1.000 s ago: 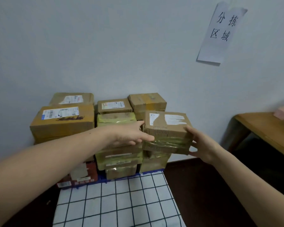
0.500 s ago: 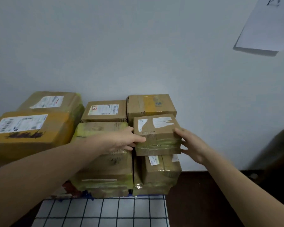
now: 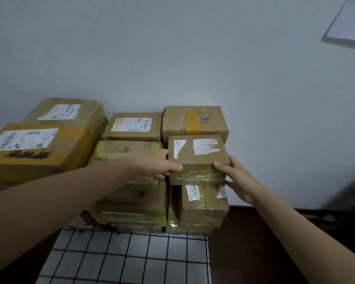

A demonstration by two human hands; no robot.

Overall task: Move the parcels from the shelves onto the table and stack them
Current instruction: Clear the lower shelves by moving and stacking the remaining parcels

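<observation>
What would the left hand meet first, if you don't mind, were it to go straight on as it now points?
The small parcel itself: the left hand points rightward into its side and grips it. Beyond lies the right hand, I think.

A plain pale grey-blue wall fills most of the view under soft, even light. A white sheet of paper hangs on it at the upper right. Below lies a dark brown floor. A white cloth with a dark grid covers the desk.
</observation>
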